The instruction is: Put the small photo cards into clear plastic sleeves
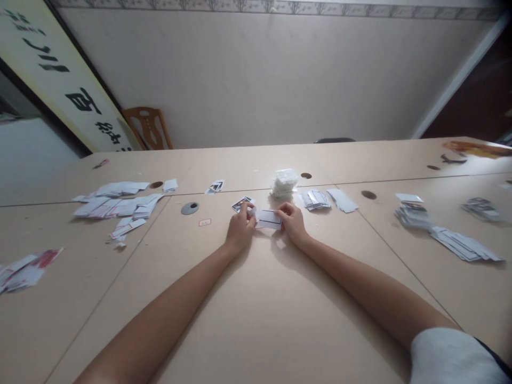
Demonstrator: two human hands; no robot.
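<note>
Between my two hands, just above the table, is a small white card (269, 219) with a dark line across it. My right hand (293, 223) pinches the card's right end between thumb and fingers. My left hand (239, 229) is closed at its left end, with a bit of white paper (251, 212) showing at the fingertips. Just behind the left hand lies a dark picture card (241, 203), partly covered by the fingers. A stack of clear plastic sleeves (284, 182) stands beyond the hands, and white cards (316, 199) lie to its right.
Spread piles of white paper slips (116, 205) lie on the left of the table (256, 320). Further right are a stack of cards (413, 214) and a fanned row of cards (466, 244). A grey cable-hole cover (190, 208) sits left of my hands. A wooden chair (147, 128) stands behind.
</note>
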